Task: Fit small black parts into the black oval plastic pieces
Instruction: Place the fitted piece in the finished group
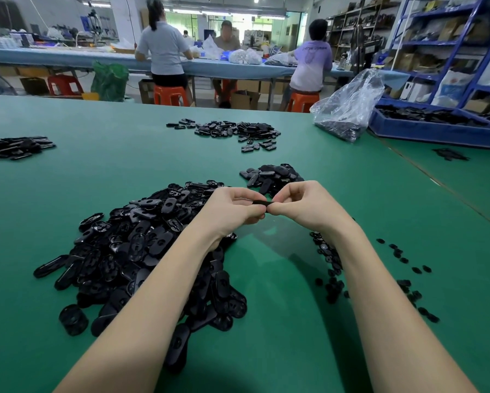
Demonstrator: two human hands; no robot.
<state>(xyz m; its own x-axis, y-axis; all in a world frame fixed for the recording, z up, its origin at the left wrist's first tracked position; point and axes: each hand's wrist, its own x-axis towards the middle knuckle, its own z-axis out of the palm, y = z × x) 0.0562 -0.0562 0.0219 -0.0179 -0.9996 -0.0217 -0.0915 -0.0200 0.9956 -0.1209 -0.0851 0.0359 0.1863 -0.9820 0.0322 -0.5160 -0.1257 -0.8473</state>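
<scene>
- One black oval piece (258, 203) is held above the green table (124, 165), between the two hands, seen nearly edge-on so its face cannot be read.
- Left hand (232, 209) grips the piece's left end, fingers curled round it and thumb on top.
- Right hand (300, 204) pinches the right end, fingertips (276, 207) pressed together on the piece; whether a small part sits under them cannot be told.
- Large heap of oval pieces (141, 251) lies under and left of the left forearm, spreading toward the near edge of the table.
- Small black parts (333, 279) are scattered beside and under the right forearm, with a looser trail (402, 258) further right.
- Smaller pile of oval pieces (272, 174) sits just beyond the hands.
- Farther pile (232, 130) lies toward the middle of the table, and another pile (14, 147) at the left edge.
- Clear plastic bag (348, 109) holding dark parts stands at the far right of the table, beside a blue tray (436, 134) filled with black pieces.
- Three people sit at a long bench (68, 56) in the background on orange stools (170, 95), with blue shelving (459, 38) on the right.
</scene>
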